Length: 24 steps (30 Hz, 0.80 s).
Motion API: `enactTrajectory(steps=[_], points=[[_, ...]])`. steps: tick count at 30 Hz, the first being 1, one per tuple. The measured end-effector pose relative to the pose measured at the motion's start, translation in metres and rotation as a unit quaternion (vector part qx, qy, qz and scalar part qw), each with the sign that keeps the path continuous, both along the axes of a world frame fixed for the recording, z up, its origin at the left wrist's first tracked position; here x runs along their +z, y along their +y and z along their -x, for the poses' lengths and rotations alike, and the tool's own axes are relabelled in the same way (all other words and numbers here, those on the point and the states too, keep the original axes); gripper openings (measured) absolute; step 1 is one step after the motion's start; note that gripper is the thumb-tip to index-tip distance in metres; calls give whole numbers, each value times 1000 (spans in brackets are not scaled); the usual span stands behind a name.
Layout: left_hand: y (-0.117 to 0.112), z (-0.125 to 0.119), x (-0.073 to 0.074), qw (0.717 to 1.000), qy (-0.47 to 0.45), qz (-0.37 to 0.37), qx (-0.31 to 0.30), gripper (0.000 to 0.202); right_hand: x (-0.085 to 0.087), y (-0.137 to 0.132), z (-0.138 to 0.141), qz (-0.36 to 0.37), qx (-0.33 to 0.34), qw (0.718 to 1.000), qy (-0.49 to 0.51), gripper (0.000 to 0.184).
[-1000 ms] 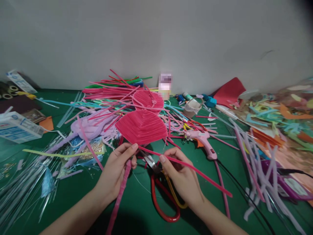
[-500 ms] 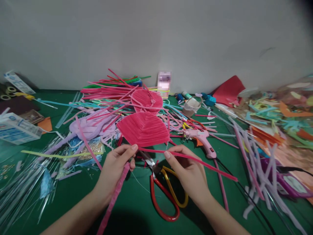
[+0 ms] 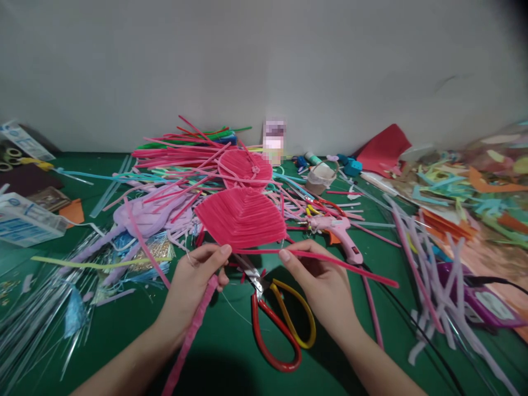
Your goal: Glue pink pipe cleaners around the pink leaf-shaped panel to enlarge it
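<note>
A red pipe cleaner (image 3: 355, 268) stretches between my hands along the lower edge of a red fan-shaped panel (image 3: 241, 217) made of pipe cleaner rows. My left hand (image 3: 198, 275) pinches the pipe cleaner's left end at the panel's lower corner. From under that hand a pink fuzzy-wrapped stem (image 3: 190, 335) slants toward me. My right hand (image 3: 319, 275) holds the same pipe cleaner between thumb and fingers, its free end pointing right. Scissors (image 3: 276, 330) with one red and one yellow handle lie below, between my hands, blades partly under the panel.
Behind the panel lie a round red piece (image 3: 243, 168) and a heap of pipe cleaners (image 3: 177, 157). A pink glue gun (image 3: 338, 231) rests to the right, its black cord running forward. Lilac strips (image 3: 445, 275) lie farther right, clear sticks (image 3: 45, 308) at left.
My right hand has risen slightly, and the pipe cleaner's free end is higher and straighter. The view has shifted a little. Both hands keep their hold.
</note>
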<state>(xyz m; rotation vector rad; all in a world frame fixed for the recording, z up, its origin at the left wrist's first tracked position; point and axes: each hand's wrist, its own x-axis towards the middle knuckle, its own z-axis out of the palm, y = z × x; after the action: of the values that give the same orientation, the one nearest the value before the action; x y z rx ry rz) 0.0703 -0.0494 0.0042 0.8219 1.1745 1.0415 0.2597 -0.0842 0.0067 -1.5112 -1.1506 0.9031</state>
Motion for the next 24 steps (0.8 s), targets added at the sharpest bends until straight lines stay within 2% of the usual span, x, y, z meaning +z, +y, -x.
enactTrajectory(steps=[11,18,24], points=[[-1,2,-1,1000,-5,-7,-18,25,2,1,-4,-25,-17,1000,8,26],[-3,0,4,999,12,-18,-30,23,1,5,-6,-47,-33,998,21,24],[-5,-5,8,999,-26,-15,-39,24,-1,7,-8,-47,-48,996,57,23]])
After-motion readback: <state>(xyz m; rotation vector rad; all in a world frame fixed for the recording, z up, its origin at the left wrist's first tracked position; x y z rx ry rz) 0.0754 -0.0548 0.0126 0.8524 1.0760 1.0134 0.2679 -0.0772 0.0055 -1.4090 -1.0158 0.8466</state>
